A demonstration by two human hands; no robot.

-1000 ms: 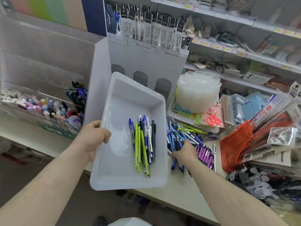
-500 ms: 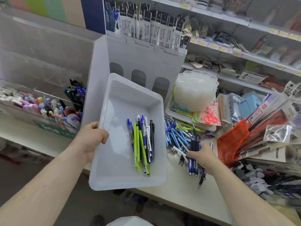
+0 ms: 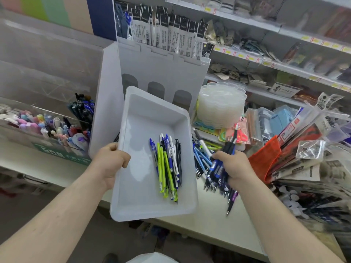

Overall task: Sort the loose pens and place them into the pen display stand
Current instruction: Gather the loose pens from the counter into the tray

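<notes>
Gripping the white tray [image 3: 136, 202] by its left rim, the left hand [image 3: 110, 164] tilts it; sorted pens [image 3: 168, 166] lie inside. The right hand [image 3: 230, 168] clutches a pen bundle [image 3: 220, 171] above the loose pens [image 3: 202, 158] on the counter [image 3: 209, 228]. Behind stands the pen display stand [image 3: 157, 73], its slots' contents hidden.

"HORSE" printed on white box [image 3: 284, 89] on shelf; refill pack [image 3: 182, 37] print unreadable.

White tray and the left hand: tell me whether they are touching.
Touching. The head view shows the left hand gripping the white tray at its left rim, thumb curled over the edge into the tray.
</notes>
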